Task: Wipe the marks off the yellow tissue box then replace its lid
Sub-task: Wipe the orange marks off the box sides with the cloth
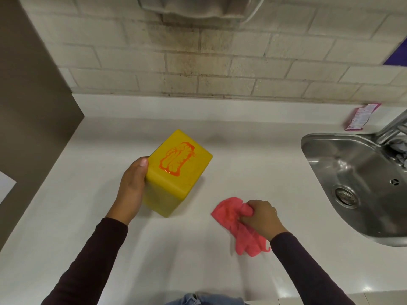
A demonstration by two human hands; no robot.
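My left hand [132, 190] grips the box [176, 172] by its side, orange marks [177, 158] facing up. My right hand [262, 216] clutches the cloth [231, 216] bunched on the counter [253, 155], near the sink [361, 183].

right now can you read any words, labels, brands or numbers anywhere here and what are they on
No text here can be read.
pink packet on the counter: has print, too small and blurred to read.
yellow tissue box: only smeared orange marks on its upward face, no letters.
sink: a small dark mark in the basin, too small to read.
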